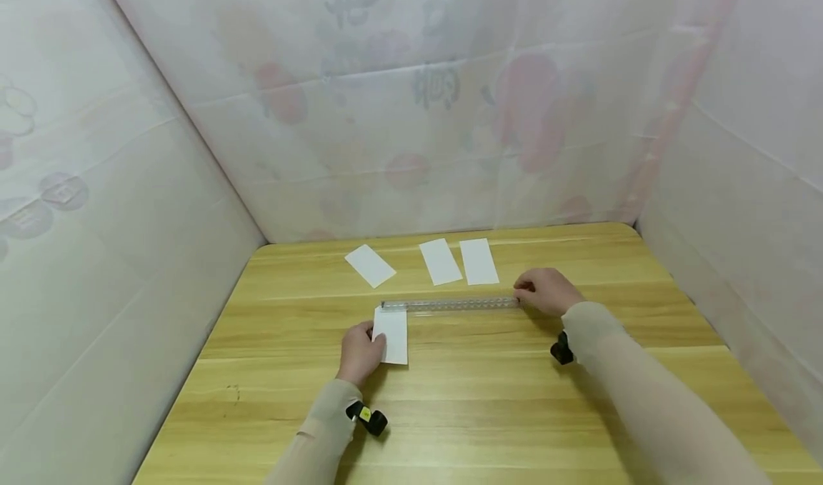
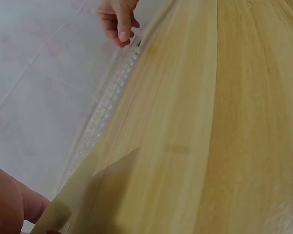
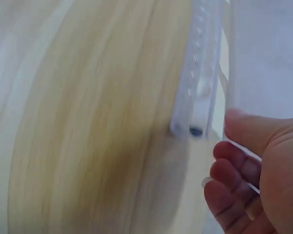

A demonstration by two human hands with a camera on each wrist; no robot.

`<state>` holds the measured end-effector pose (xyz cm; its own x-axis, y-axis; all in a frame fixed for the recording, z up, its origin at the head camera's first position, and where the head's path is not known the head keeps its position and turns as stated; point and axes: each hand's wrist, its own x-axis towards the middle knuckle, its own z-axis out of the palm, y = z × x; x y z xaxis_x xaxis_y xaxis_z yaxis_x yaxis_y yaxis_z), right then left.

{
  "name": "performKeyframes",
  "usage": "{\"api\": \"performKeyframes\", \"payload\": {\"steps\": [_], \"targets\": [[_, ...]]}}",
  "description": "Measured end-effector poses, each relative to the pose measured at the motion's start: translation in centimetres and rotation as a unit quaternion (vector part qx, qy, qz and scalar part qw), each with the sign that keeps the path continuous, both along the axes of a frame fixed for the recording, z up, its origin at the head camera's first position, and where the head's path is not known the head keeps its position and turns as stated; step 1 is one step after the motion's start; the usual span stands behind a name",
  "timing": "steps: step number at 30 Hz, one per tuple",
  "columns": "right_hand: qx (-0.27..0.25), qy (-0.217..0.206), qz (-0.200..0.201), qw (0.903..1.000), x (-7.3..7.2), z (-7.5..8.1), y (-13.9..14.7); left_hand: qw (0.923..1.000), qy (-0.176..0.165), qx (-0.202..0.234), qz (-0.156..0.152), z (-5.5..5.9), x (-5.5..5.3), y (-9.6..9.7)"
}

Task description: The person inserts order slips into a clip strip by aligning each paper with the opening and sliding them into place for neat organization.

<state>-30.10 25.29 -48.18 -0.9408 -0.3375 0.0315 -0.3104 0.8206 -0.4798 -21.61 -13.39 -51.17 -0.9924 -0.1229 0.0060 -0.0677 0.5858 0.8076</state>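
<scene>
A white card (image 1: 393,338) is pinched at its left edge by my left hand (image 1: 361,351). It casts a shadow on the wood below. A long, narrow, clear plastic strip (image 1: 459,304) with a row of small rounded shapes runs left to right, its left end overlapping the card's top in the head view. At the far end, my right hand (image 1: 548,291) pinches its clear edge between thumb and fingers. In the right wrist view, a dark spot shows at the end of the strip (image 3: 198,87), close to the thumb (image 3: 249,129). The left wrist view shows the strip (image 2: 105,109) stretching between both hands.
Three more white cards lie on the wooden table (image 1: 476,413) towards the back: one tilted card (image 1: 371,266) on the left, a middle card (image 1: 441,261) and a right card (image 1: 479,261). Pale printed cloth (image 1: 386,113) hangs behind the table and along both sides.
</scene>
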Motion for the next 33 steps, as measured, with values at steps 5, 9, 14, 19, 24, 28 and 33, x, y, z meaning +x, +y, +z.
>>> {"api": "performKeyframes", "payload": {"steps": [5, 9, 14, 19, 24, 28, 33], "targets": [[-0.013, -0.005, -0.008, 0.9999, 0.4, -0.1, 1.7, 1.0000, -0.008, -0.003, -0.004, 0.2, -0.2, -0.2], [-0.018, -0.019, -0.003, 0.9997, 0.3, -0.6, 1.8, 0.9999, -0.003, -0.013, -0.008, 0.3, -0.3, -0.3], [-0.024, -0.012, 0.007, 0.9996, 0.3, -1.1, 1.5, 0.9999, 0.009, -0.009, -0.009, 0.1, -0.4, -0.2], [-0.022, -0.001, 0.007, 0.9997, 0.7, -1.0, 1.2, 0.9999, 0.009, 0.005, -0.012, -0.3, -0.6, -0.2], [-0.005, 0.009, 0.008, 0.9999, 0.8, -0.6, 0.7, 0.9999, 0.011, 0.001, -0.004, -0.3, -0.6, -0.2], [0.003, 0.013, 0.014, 0.9998, 0.7, -0.5, 0.4, 0.9999, 0.014, -0.003, 0.001, -0.3, -0.5, -0.4], [0.004, 0.013, 0.009, 0.9999, 0.7, -0.7, 0.4, 0.9996, 0.018, -0.021, -0.007, -0.8, -0.6, -0.4]]}}
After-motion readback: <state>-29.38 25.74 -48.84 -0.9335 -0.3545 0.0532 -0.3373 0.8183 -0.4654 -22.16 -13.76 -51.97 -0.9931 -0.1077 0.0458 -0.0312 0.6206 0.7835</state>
